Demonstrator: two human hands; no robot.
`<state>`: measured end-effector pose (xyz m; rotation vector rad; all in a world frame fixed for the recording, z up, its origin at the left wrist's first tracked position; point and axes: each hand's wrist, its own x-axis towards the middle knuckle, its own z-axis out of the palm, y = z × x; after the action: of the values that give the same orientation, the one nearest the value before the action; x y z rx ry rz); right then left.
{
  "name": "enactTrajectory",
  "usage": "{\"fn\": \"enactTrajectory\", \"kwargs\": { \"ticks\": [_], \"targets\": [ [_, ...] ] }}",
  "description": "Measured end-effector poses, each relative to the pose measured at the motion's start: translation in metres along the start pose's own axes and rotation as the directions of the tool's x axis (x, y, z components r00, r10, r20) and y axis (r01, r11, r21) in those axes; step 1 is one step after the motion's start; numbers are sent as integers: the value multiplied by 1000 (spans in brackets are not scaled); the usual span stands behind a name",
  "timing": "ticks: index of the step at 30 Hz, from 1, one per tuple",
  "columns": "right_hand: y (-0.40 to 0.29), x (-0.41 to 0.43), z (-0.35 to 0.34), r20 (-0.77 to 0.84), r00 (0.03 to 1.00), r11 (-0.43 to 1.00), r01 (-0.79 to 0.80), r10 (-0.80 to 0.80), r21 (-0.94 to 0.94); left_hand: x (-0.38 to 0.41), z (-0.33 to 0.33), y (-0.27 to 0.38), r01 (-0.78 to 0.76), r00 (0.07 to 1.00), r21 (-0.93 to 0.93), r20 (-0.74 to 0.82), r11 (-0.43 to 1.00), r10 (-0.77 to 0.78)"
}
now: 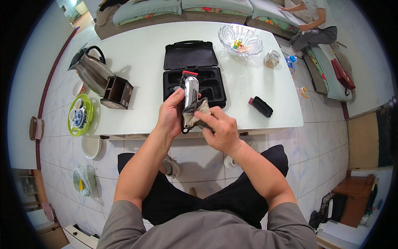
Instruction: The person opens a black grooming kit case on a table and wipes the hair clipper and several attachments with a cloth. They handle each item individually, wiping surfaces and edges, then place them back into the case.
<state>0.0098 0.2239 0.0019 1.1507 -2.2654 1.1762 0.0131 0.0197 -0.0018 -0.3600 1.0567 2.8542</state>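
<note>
A silver hair clipper [191, 88] with a red-edged blade head is upright in my left hand [169, 109], which grips it from the left side. My right hand [222, 127] pinches a grey and beige cloth [199, 111] against the clipper's lower end. Part of that end is hidden under the cloth. Behind the clipper an open black plastic case [190, 57] lies on the table [140, 65], its lid tilted back and its moulded compartments partly covered by my hands. To the right of my right hand rests a small black brush-like object [261, 106] with a reddish end.
At left stand a steel thermos jug [93, 71], a dark wooden holder [117, 93] and a green tray [90, 119] with a teapot and cups. A glass bowl [227, 34] and a jar [272, 59] stand at the back right. Another person [317, 25] sits on the sofa [214, 15].
</note>
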Motion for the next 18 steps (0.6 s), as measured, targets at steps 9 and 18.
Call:
{"fn": "enactTrajectory", "kwargs": {
  "ticks": [9,18],
  "targets": [
    [5,1,-1,-17,997,993,-69,71,98,-6,11,1,27,999,6,28,1000,-27],
    [-12,1,-4,40,998,995,34,-38,91,-3,0,5,-34,999,44,-15,998,34]
  ]
}}
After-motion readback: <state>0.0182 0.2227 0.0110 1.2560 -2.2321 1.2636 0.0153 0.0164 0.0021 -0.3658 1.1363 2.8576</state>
